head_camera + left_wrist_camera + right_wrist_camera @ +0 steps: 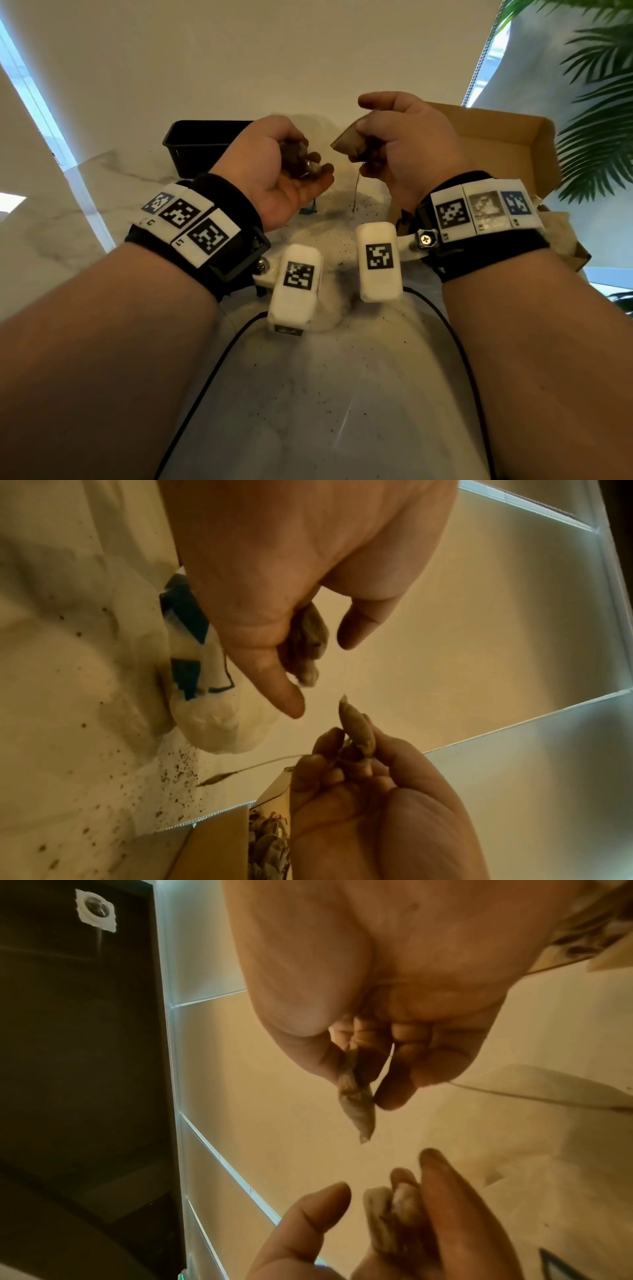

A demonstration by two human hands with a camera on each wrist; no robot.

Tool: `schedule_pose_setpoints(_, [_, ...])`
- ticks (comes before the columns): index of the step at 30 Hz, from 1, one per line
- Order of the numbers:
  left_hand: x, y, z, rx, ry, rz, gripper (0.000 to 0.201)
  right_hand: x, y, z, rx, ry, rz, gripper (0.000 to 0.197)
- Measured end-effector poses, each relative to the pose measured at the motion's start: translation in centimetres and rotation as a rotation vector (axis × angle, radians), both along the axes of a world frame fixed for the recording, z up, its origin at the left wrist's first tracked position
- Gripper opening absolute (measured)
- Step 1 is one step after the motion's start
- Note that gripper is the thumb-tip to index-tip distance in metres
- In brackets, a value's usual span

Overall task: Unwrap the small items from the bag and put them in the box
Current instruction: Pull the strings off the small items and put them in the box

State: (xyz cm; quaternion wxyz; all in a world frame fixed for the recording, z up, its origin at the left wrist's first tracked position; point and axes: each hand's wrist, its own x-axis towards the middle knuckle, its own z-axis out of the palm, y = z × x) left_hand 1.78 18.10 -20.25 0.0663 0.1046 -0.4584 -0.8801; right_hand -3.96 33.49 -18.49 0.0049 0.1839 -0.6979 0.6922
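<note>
My left hand (305,161) is palm up above the table, its fingers curled round a small brown item (296,159) with a shiny part; the thumb stands apart from it. The left wrist view shows the same item (308,647). To its right, my right hand (363,137) pinches a torn brown wrapper (349,142), and a thin string (356,192) dangles from it. The wrapper (356,1104) hangs from finger and thumb. A black box (195,144) stands at the back left; a small white-edged round item (95,909) lies inside it. The white bag (209,696) with blue print lies below my hands.
An open cardboard box (496,150) stands at the right, and brown scraps (267,842) show inside it. Dark crumbs are scattered over the white marble table (291,394). Two black cables run along the table toward me. A green plant (603,102) is at the far right.
</note>
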Motion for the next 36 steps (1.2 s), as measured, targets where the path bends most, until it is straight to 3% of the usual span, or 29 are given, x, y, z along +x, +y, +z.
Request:
schedule_pose_setpoints(3, [0.1, 0.5, -0.1, -0.072, -0.016, -0.024, 0.010, 0.0, -0.4, -0.2, -0.036, -0.073, 0.085, 0.026])
schedule_pose_setpoints(7, [-0.1, 0.7, -0.2, -0.143, -0.055, -0.040, 0.011, -0.2, -0.4, -0.2, -0.047, -0.105, 0.120, 0.010])
schedule_pose_setpoints(12, [-0.7, 0.9, -0.7, -0.323, -0.062, -0.080, 0.029, -0.8, -0.5, -0.3, -0.063, -0.180, 0.100, 0.021])
schedule_pose_setpoints(15, [-0.7, 1.1, -0.8, -0.389, -0.047, -0.088, 0.024, -0.9, -0.5, -0.5, -0.013, -0.168, 0.051, 0.037])
schedule_pose_setpoints(18, [-0.4, 1.2, -0.8, -0.428, -0.038, -0.136, 0.019, -0.9, -0.7, -0.6, -0.002, -0.187, 0.047, 0.036])
schedule_pose_setpoints(23, [-0.4, 1.5, -0.9, -0.518, 0.000, -0.167, 0.034, -1.0, -1.1, -1.0, -0.059, -0.216, 0.085, 0.030])
schedule_pose_setpoints(27, [-0.6, 1.6, -1.0, -0.560, 0.019, -0.113, 0.028, -0.9, -1.2, -1.1, -0.138, -0.192, 0.119, 0.012])
schedule_pose_setpoints(31, [-0.5, 1.4, -1.1, -0.578, 0.020, -0.131, 0.024, -0.8, -1.3, -1.0, -0.136, -0.161, 0.086, 0.016])
schedule_pose_setpoints(36, [-0.4, 1.7, -1.1, -0.573, 0.031, -0.180, 0.011, -0.9, -1.1, -0.7, 0.064, -0.179, 0.056, 0.014])
